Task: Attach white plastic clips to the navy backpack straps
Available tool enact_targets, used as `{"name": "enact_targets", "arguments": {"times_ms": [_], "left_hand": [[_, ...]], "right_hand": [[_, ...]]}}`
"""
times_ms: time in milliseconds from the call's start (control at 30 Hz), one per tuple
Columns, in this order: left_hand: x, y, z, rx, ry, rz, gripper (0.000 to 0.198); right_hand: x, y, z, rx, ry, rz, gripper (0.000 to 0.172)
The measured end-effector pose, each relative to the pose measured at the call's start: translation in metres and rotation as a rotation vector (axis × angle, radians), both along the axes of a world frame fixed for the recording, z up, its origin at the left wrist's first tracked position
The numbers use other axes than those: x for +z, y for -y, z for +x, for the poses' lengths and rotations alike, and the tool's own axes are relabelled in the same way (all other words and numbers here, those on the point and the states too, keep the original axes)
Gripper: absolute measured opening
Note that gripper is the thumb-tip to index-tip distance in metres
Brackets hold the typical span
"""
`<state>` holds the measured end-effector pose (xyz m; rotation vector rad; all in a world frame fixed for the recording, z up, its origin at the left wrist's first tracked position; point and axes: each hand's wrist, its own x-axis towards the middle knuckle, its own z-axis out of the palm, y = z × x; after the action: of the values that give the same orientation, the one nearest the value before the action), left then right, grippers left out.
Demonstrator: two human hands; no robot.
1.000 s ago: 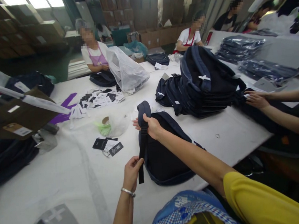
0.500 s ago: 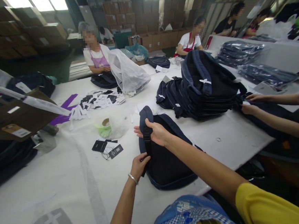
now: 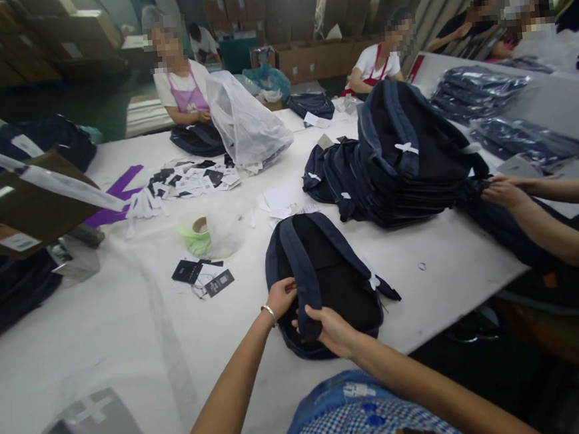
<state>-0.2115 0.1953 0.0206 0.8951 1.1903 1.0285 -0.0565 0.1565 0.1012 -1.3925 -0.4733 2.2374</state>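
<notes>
A dark navy backpack [image 3: 331, 267] lies back-side up on the white table [image 3: 103, 338] in front of me. My left hand [image 3: 280, 296], with a bracelet at the wrist, pinches the lower part of the left shoulder strap [image 3: 298, 273]. My right hand [image 3: 331, 327] is closed on the same strap's bottom end near the bag's base. The right strap lies flat across the bag, a white tag near its lower end.
A tall stack of navy backpacks [image 3: 400, 161] stands at the right, with a co-worker's hands [image 3: 501, 192] against it. Hang tags [image 3: 194, 181], a tape roll [image 3: 201, 227] and a clear plastic bag [image 3: 247, 127] lie further back. Other people sit at the far side. A grey device [image 3: 93, 433] sits near left.
My right hand has dropped from the top of the strap to its bottom end. The strap, lifted before, now lies flat on the backpack. My left hand stayed low on the strap.
</notes>
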Motion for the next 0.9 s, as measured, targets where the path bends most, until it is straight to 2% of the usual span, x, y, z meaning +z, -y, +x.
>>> {"name": "enact_targets", "arguments": {"times_ms": [100, 200, 300, 433, 600, 767, 900], "left_hand": [[-0.007, 0.002, 0.007, 0.014, 0.07, -0.064, 0.023], [-0.012, 0.008, 0.009, 0.098, 0.135, -0.125, 0.032], [-0.014, 0.015, 0.008, 0.195, 0.166, -0.178, 0.042], [-0.012, 0.028, 0.002, 0.299, 0.143, -0.249, 0.047], [-0.003, 0.048, -0.007, 0.346, -0.007, -0.331, 0.045], [0.012, 0.066, 0.0, 0.357, -0.248, -0.276, 0.049], [0.022, 0.079, 0.006, 0.363, -0.416, -0.262, 0.031]], "right_hand": [[-0.025, 0.011, -0.001, -0.039, 0.059, 0.011, 0.023], [-0.037, 0.016, -0.005, -0.079, 0.029, -0.002, 0.033], [-0.044, 0.02, -0.012, -0.026, -0.036, -0.028, 0.035], [-0.056, 0.023, -0.02, 0.045, 0.002, -0.026, 0.034], [-0.068, 0.026, -0.018, 0.058, 0.033, 0.015, 0.045], [-0.068, 0.032, -0.018, 0.106, -0.018, 0.04, 0.058], [-0.066, 0.032, -0.018, 0.107, -0.036, 0.097, 0.068]]}}
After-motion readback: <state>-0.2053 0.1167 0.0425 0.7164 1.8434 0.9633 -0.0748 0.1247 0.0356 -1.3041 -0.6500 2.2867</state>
